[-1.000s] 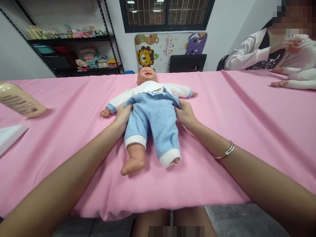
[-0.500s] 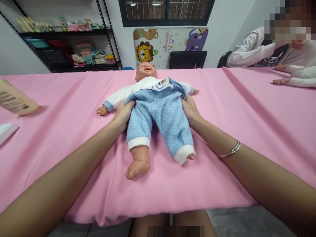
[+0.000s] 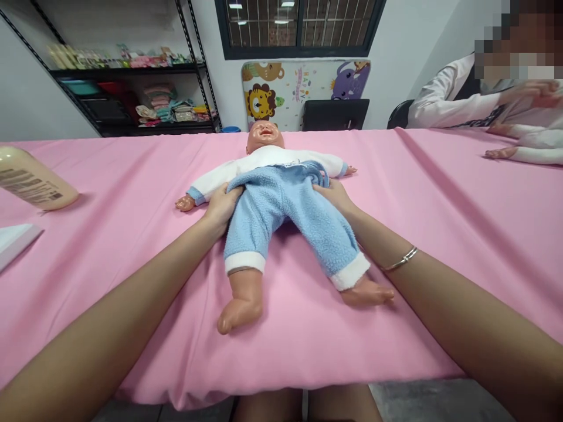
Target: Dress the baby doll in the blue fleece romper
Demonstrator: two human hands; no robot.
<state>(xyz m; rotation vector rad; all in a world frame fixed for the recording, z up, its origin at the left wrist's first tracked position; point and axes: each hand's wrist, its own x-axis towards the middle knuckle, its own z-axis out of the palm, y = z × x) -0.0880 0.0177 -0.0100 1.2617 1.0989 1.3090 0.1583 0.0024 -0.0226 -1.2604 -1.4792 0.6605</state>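
Observation:
A baby doll (image 3: 265,136) lies on its back on a pink cloth, head away from me and arms spread. It wears a white top (image 3: 264,156) with blue cuffs and fluffy blue pants (image 3: 281,193) with white ankle bands. My left hand (image 3: 223,205) is closed on the waistband at the left hip, thumb on top. At the right hip my right hand (image 3: 336,196) grips the other side of the waistband, its fingertips partly hidden by the fabric. Both bare feet stick out of the pant legs.
A beige bottle (image 3: 35,181) lies at the left, near a white flat item (image 3: 17,241). Across the pink-covered table (image 3: 417,281), another person (image 3: 457,94) sits at the far right beside a second doll's arm (image 3: 528,153). Behind are a black shelf (image 3: 127,71) and a dark monitor (image 3: 335,114).
The pants have come up the doll's right-hand leg, and that foot now shows fully, turned outward. The waistband's right side has moved inward and flattened. My view has tilted up slightly.

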